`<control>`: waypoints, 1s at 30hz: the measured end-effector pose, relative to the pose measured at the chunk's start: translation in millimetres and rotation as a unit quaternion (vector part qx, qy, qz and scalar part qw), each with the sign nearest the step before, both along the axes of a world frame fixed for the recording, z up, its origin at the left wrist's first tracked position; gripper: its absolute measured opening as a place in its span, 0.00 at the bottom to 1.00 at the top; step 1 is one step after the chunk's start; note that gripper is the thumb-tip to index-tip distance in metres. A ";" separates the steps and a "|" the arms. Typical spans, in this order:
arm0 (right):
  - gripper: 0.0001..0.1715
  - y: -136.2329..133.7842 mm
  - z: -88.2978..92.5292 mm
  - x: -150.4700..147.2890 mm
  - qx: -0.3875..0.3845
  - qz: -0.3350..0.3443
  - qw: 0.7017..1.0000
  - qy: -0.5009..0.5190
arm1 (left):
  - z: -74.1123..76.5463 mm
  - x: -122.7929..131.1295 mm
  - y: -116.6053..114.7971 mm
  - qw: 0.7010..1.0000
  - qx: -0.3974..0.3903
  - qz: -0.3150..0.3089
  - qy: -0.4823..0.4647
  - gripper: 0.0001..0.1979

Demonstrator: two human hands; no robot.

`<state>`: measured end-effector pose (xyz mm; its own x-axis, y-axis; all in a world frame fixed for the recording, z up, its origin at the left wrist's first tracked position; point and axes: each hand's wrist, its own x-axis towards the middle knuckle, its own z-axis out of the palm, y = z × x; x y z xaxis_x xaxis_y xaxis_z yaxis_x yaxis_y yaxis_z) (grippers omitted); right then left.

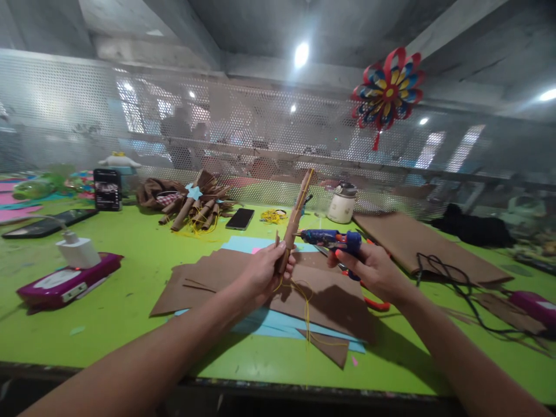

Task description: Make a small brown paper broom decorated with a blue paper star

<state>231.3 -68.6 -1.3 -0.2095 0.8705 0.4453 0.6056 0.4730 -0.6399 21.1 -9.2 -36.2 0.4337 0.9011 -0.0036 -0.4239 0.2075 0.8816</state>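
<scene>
My left hand [271, 267] is closed around the lower part of a rolled brown paper tube [294, 227], which leans slightly right. Yellow string [307, 301] runs along the tube and dangles below my fingers. In my right hand [376, 267] is a blue hot glue gun [332, 238], its nozzle touching or very close to the tube's right side. Beneath both hands lie brown paper sheets [243, 269] over light blue paper [260, 324]. Scissors with red-orange handles [377, 304] lie partly hidden behind my right hand.
Behind are a bundle of paper rolls [197, 211], a phone [240, 219], yellow string [273, 216] and a white flask [341, 204]. A purple power strip [72, 284] with a charger stands left. Folded brown paper [425, 246] and a black cable [467, 301] lie right.
</scene>
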 end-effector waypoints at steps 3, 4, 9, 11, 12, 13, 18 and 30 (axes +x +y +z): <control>0.20 -0.8 0.2 -0.6 0.002 -0.005 1.000 -0.004 | 0.7 -0.4 -0.7 1.000 0.008 -0.003 0.006 0.09; 0.19 -1.0 0.4 -1.0 0.004 -0.006 1.000 -0.004 | 1.4 -0.5 -1.3 1.000 0.010 -0.003 0.008 0.09; 0.19 -1.7 1.3 -3.4 0.009 -0.013 1.000 -0.002 | 2.5 -0.3 -2.6 1.000 0.014 -0.007 0.007 0.10; 0.20 -1.9 1.3 -4.2 0.008 -0.020 1.000 -0.003 | 1.2 -0.3 -1.9 1.000 0.015 -0.007 0.003 0.10; 0.20 -1.9 1.3 -4.6 0.009 -0.023 1.000 -0.003 | 0.5 -0.3 -1.5 1.000 0.016 -0.006 0.003 0.10; 0.20 -2.0 1.2 -4.9 0.010 -0.026 1.000 -0.004 | -0.1 -0.2 -1.2 1.000 0.017 -0.005 0.003 0.10; 0.20 -2.3 0.8 -4.8 0.015 -0.031 0.999 -0.004 | 0.6 0.2 -1.6 1.000 0.009 -0.003 0.007 0.11; 0.17 -0.7 -0.6 -2.9 0.028 -0.020 0.999 -0.002 | 2.9 -0.6 -2.2 1.000 0.002 0.002 0.006 0.12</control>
<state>228.4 -69.3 -1.9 -0.1774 0.8519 0.4927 0.6270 0.4838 -0.6106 20.5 -11.4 -33.3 0.4306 0.9025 -0.0058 -0.4134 0.2029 0.8877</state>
